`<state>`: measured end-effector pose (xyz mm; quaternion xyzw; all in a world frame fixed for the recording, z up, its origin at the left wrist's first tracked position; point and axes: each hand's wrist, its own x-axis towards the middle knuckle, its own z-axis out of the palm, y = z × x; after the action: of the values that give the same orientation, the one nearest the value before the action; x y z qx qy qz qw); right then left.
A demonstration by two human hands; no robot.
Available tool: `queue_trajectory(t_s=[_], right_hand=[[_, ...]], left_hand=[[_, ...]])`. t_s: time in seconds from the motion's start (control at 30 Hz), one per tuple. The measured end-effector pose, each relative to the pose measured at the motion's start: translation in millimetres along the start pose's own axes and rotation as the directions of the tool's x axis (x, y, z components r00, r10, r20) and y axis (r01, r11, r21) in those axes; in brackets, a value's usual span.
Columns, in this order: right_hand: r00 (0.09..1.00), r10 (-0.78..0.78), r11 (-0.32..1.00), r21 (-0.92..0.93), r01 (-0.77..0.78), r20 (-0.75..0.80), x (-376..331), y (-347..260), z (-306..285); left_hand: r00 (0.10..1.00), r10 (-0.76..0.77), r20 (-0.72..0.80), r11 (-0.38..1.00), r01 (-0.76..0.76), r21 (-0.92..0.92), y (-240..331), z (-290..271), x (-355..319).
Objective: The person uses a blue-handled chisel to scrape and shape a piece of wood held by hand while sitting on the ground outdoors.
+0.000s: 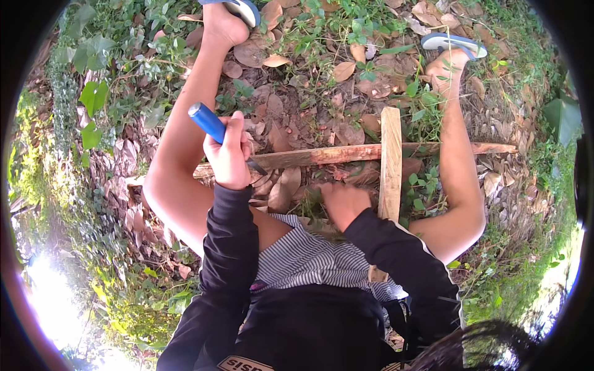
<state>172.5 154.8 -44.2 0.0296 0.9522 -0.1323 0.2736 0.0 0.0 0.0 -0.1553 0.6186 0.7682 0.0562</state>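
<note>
My left hand [229,154] is closed around the blue handle [209,122] of a hand tool. A short dark, curved metal part [256,167] shows below that fist; the rest of the blade is hidden, so its exact kind is unclear. My right hand [346,204] is low over the ground between my legs, fingers curled in and turned toward the left. Thin green grass [312,204] lies against its fingertips; whether the fingers grip it cannot be made out.
A long rough wooden strip [334,154] lies crosswise beyond my hands. Over it, right of my right hand, a pale squared wooden bar [390,161] runs lengthwise, partly under my right sleeve. Dry leaves [250,52] and green weeds [365,31] cover the soil. My bare legs spread either side.
</note>
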Motion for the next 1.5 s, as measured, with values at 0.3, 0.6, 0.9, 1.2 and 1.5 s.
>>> queue_trajectory(t_s=[0.3,0.6,0.9,1.2,1.5], right_hand=[[0.772,0.304,0.948,0.1,-0.301,-0.559,-64.6,46.3,-49.5],[0.903,0.387,-0.223,0.969,-0.107,0.189,-64.0,136.1,0.7],[0.872,0.392,-0.354,0.923,-0.151,0.293,-71.0,125.9,-8.9],[0.83,0.502,-0.251,0.96,-0.127,0.241,-74.0,125.6,0.4],[0.519,0.817,0.175,0.965,0.195,-0.253,-137.5,78.9,-78.7]], left_hand=[[0.875,0.343,0.341,0.883,-0.424,0.2,-24.7,28.9,-39.7],[0.357,0.337,0.871,0.456,-0.871,0.18,-87.5,86.2,-108.2],[0.32,0.355,0.878,0.466,-0.875,0.13,-103.8,88.7,-100.0],[0.371,0.318,0.872,0.479,-0.857,0.19,-109.3,92.7,-98.9],[0.45,0.125,0.884,0.307,-0.865,0.397,-131.8,115.3,-83.9]])
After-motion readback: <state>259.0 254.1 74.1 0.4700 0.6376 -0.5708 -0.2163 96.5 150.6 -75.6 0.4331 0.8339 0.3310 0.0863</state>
